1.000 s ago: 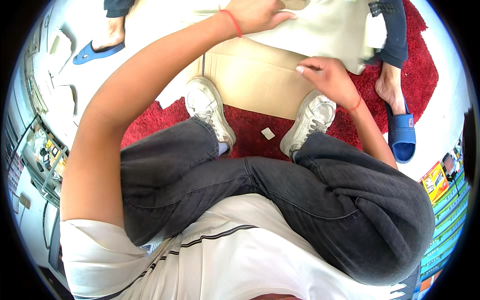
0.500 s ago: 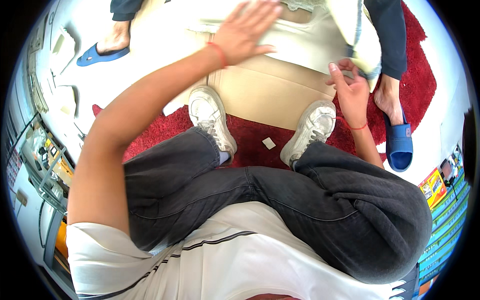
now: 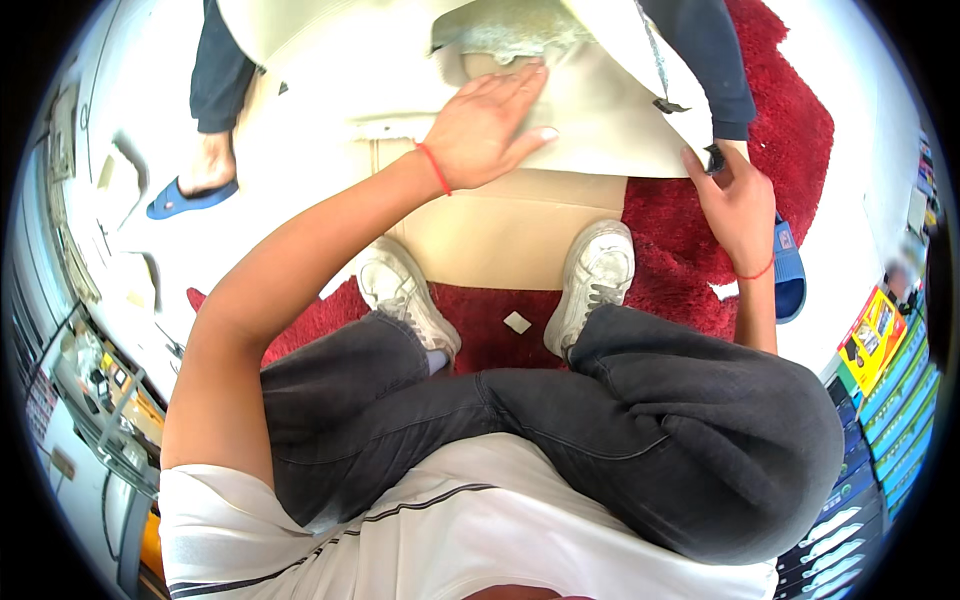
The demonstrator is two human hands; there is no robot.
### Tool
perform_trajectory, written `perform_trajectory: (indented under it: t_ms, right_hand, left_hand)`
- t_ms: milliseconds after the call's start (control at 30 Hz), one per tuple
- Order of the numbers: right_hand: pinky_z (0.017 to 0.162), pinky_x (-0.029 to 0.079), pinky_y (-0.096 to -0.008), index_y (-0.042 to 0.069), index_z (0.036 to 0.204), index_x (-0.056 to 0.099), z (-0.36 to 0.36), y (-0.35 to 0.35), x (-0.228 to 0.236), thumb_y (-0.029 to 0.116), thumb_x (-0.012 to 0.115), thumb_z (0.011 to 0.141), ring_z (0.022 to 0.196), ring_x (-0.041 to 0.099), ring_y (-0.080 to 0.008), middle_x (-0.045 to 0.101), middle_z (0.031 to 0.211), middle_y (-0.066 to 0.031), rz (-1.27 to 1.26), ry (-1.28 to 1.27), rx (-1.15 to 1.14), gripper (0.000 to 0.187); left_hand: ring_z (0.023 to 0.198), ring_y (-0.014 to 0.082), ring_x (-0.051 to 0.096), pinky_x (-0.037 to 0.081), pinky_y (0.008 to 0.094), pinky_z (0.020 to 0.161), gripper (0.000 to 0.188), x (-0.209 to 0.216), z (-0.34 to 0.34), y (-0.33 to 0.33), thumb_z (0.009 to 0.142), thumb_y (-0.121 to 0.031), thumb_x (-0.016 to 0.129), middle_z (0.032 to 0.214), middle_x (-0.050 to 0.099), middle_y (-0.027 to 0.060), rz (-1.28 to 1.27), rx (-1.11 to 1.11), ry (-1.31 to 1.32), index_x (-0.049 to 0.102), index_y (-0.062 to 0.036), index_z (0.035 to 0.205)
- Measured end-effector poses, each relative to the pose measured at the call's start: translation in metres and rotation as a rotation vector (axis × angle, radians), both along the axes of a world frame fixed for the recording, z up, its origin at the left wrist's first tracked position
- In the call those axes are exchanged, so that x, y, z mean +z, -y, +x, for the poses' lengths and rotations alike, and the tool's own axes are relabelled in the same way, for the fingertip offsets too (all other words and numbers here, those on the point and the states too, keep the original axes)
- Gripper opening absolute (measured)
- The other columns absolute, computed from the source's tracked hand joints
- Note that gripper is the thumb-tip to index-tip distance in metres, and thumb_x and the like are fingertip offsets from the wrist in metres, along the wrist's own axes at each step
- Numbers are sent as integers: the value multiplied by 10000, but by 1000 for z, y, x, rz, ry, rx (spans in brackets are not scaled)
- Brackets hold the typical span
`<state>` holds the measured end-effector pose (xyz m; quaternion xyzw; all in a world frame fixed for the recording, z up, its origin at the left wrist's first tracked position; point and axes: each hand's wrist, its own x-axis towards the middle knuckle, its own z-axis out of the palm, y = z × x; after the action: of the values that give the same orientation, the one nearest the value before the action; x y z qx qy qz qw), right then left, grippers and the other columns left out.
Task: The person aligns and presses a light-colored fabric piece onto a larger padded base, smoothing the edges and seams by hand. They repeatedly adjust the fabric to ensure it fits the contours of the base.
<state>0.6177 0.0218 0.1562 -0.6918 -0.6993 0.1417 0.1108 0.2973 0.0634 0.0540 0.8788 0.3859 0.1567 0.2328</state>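
Observation:
A large cream sheet (image 3: 610, 125), smooth and leather-like, spreads over the far side, with a rough grey-green patch (image 3: 520, 30) at its top middle. My left hand (image 3: 485, 130) lies flat on the sheet just below that patch, fingers stretched out. At the sheet's right corner, my right hand (image 3: 738, 205) has its thumb and fingers closed around the edge, beside a small black tab (image 3: 714, 158). A folded strip of the sheet with another dark tab (image 3: 670, 105) runs up from that corner. The right fingertips are partly hidden.
Flat cardboard (image 3: 480, 240) lies under the sheet, over a red shaggy rug (image 3: 685, 240). A small white square (image 3: 517, 322) rests between my shoes. Another person stands across from me, a blue slipper (image 3: 190, 199) at left and another blue slipper (image 3: 788, 270) behind my right hand.
My view has shifted, showing more of the sheet. My left hand has settled onto the sheet near the grey-green patch. My right hand has turned and closed at the sheet's corner.

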Motion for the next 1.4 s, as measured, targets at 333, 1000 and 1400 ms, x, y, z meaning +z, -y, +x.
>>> perform_trajectory:
  t_ms: [333, 1000, 1400]
  right_hand:
    - [557, 512, -361, 85, 701, 652, -124, -32, 31, 287, 680, 777, 576, 637, -225, 629, 651, -62, 68, -264, 857, 217]
    - [623, 510, -366, -27, 1017, 711, 7, -56, 59, 127, 675, 960, 694, 692, -203, 731, 827, -143, -521, -185, -107, 168]
    - [596, 499, -446, 77, 775, 600, -104, -29, 99, 164, 723, 707, 608, 618, -316, 590, 671, -104, -264, -46, 108, 166]
  left_hand:
    - [1359, 418, 499, 363, 480, 1167, 667, -3, -9, -1, 1002, -345, 571, 1493, 498, 285, -173, -128, -143, 403, 57, 1507]
    - [1524, 441, 279, 286, 481, 1232, 817, 20, -17, -44, 1000, -337, 624, 1649, 221, 313, -321, -356, 17, 238, 92, 1578]
    - [1236, 361, 600, 479, 437, 1069, 579, 0, -19, -25, 947, -284, 709, 1420, 573, 207, -5, -208, -92, 538, 6, 1419]
